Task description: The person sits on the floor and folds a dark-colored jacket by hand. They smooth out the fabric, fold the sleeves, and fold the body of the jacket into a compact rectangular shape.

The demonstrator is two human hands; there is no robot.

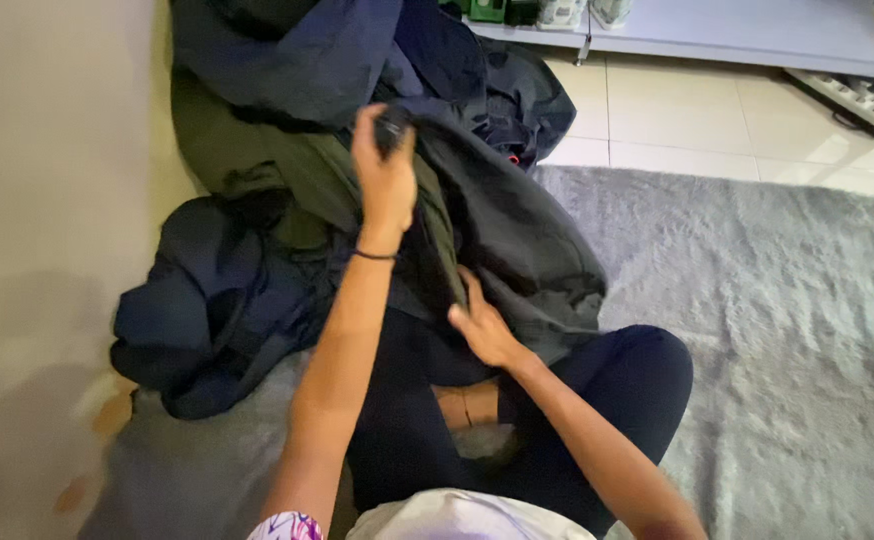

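I sit cross-legged on a grey shaggy rug (pixel 757 300) facing a heap of dark clothes. My left hand (pixel 385 170) is raised and closed on the upper edge of a dark grey garment (pixel 517 230). Lower down, my right hand (pixel 482 322) presses flat on the same garment's lower edge near my knee. An olive green garment (pixel 257 150) lies under the grey one, and navy blue clothes (pixel 207 300) are bunched to the left. More navy fabric (pixel 297 50) is piled behind. A thin black band circles my left wrist.
A beige wall (pixel 47 200) runs along the left. White floor tiles (pixel 677 110) lie beyond the rug, with a low pale shelf (pixel 757 30) at the top and a white power strip (pixel 847 100) at the upper right.
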